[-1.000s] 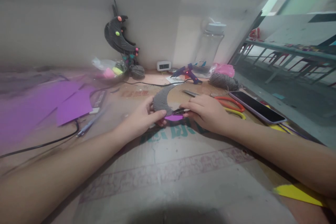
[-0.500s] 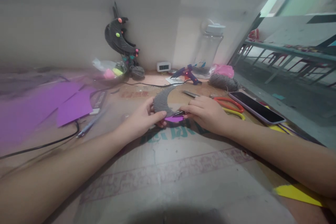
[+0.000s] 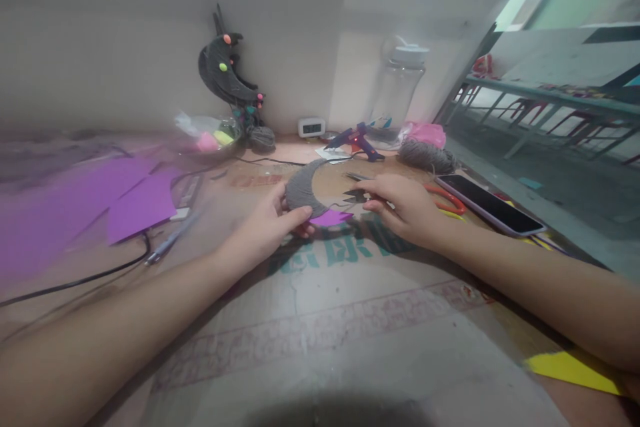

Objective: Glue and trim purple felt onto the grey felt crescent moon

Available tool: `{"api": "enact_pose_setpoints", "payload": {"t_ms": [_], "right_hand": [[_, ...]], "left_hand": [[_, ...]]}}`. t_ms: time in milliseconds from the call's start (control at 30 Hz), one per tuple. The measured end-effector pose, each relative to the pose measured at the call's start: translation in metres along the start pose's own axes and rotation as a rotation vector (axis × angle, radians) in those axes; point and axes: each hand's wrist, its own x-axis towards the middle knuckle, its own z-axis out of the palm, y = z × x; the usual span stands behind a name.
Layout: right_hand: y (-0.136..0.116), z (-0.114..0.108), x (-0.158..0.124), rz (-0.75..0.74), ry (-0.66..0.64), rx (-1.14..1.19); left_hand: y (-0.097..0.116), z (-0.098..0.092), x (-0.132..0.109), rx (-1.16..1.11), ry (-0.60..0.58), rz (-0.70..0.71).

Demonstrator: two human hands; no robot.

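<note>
My left hand (image 3: 280, 213) holds a crescent moon (image 3: 303, 190) by its lower left side, thumb in front and fingers behind. Grey yarn covers most of the moon, while its lower tip (image 3: 331, 217) shows bare purple. A short loose yarn end (image 3: 340, 205) sticks out near that tip. In my right hand (image 3: 400, 207) are small thread snips (image 3: 356, 196), their dark blades parted and pointing left, just right of the moon; their grip is hidden in the fingers. Behind the right hand lie orange-handled scissors (image 3: 447, 199), partly covered, with a yellow handle (image 3: 454, 215) beside them.
A blue glue gun (image 3: 357, 140), a white clock (image 3: 311, 127) and a clear bottle (image 3: 397, 90) stand at the back. Grey yarn (image 3: 427, 157) and a phone (image 3: 487, 203) lie right. Purple sheets (image 3: 143, 203), a pen (image 3: 170, 240) and a black cable (image 3: 100, 275) lie left. A decorated dark moon (image 3: 220, 70) leans on the wall.
My right hand has drawn back right with the snips, away from the moon's lower tip, and the blades now show apart. The moon has shifted slightly left in my left hand.
</note>
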Motion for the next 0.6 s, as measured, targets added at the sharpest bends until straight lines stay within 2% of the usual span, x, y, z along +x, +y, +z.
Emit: {"api": "enact_pose_setpoints", "payload": {"t_ms": [167, 267, 367, 467, 533, 600], "right_hand": [[0.003, -0.002, -0.001, 0.000, 0.007, 0.018], [-0.010, -0.004, -0.001, -0.040, -0.019, 0.041], [-0.033, -0.005, -0.001, -0.172, -0.147, -0.010], [-0.053, -0.008, 0.000, -0.334, -0.212, -0.081], [-0.057, -0.010, 0.002, -0.313, -0.160, -0.017], [-0.054, -0.011, 0.004, -0.164, -0.053, 0.084]], "left_hand": [[0.002, 0.001, -0.001, 0.016, 0.020, 0.013], [0.002, 0.001, -0.001, 0.025, 0.048, 0.021], [0.001, 0.000, 0.000, 0.028, 0.052, 0.025], [-0.001, -0.001, 0.001, 0.031, 0.041, 0.031], [-0.001, -0.002, 0.002, 0.031, 0.028, 0.036], [-0.002, -0.002, 0.002, 0.022, 0.010, 0.041]]}}
